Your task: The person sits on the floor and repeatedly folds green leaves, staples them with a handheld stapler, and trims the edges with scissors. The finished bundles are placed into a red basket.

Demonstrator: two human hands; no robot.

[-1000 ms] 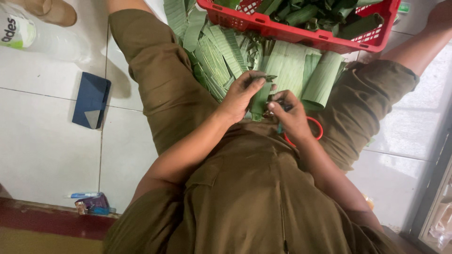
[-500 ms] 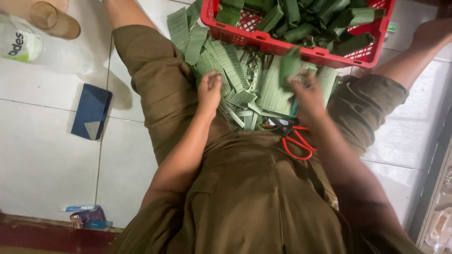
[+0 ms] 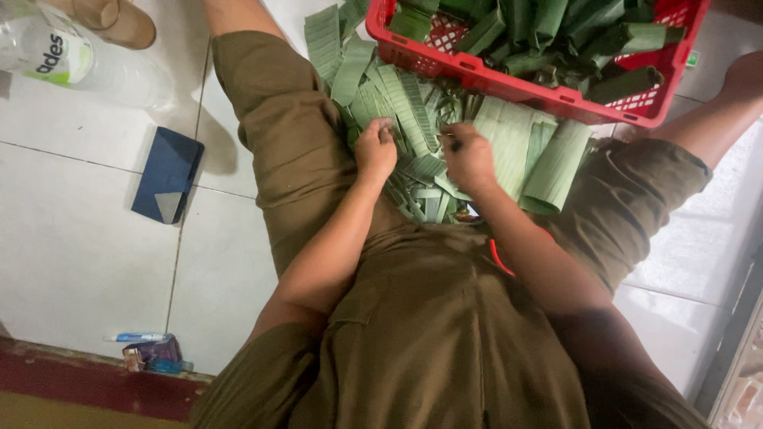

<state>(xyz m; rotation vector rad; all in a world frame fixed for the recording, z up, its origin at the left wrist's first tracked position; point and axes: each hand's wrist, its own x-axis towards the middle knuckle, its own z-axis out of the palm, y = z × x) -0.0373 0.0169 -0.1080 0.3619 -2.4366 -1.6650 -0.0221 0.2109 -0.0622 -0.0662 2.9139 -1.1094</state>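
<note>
**Head view: both hands down in the leaf strips**

Head cam: sitting on the tiled floor (image 3: 79, 262), legs apart, pile of cut green leaf strips (image 3: 413, 119) between my thighs. Left hand (image 3: 375, 149) curled knuckles-up on the pile, fingers closed into the strips. Right hand (image 3: 467, 157) just beside it, also clenched, something thin pinched at the fingertips; can't tell whether it's a strip. Red basket (image 3: 509, 83) sits just past the pile, full of rolled leaf bundles (image 3: 556, 32). Red scissor handle (image 3: 499, 258) pokes out under my right forearm, on my lap.

Risks, my read: strips are thin, so a hard tug tears them. Scissors are mostly hidden under the arm and easy to lean on. Loose strips could slide off towards the floor.
</note>
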